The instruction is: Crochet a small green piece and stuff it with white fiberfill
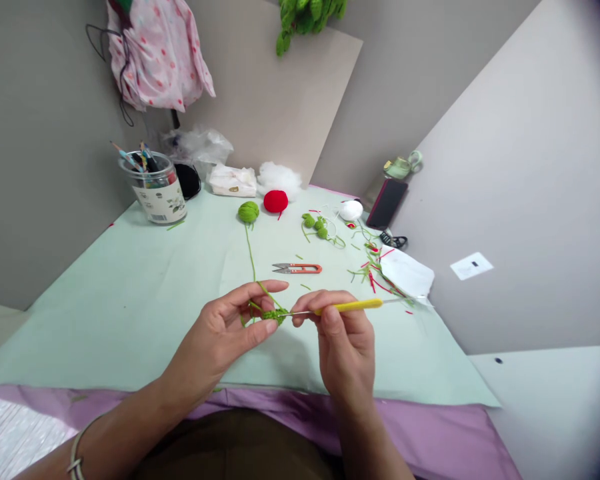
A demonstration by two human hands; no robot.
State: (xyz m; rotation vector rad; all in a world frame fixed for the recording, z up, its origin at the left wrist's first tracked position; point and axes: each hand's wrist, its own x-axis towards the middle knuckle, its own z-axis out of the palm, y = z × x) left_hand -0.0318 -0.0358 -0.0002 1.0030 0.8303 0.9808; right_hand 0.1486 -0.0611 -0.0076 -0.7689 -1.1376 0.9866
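My left hand (230, 321) pinches a small green crochet piece (276, 316) between thumb and fingers, above the near part of the table. A strand of green yarn (251, 250) runs from the piece, by my left fingers, back to a green yarn ball (249, 212). In my right hand (344, 333) is a crochet hook with a yellow handle (355, 306), gripped between thumb and fingers. Its metal shaft points left and reaches the green piece; the tip is hidden in the stitches. Just beyond both hands lie orange-handled thread snips (298, 268).
Behind stand a red yarn ball (275, 201), white stuffing (279, 179), a tissue pack (233, 181) and a jar of pens (161, 197). To the right are small green crocheted pieces (316, 225), a white ball (351, 211), a phone (387, 203) and yarn scraps (373, 273) beside white paper (407, 272).
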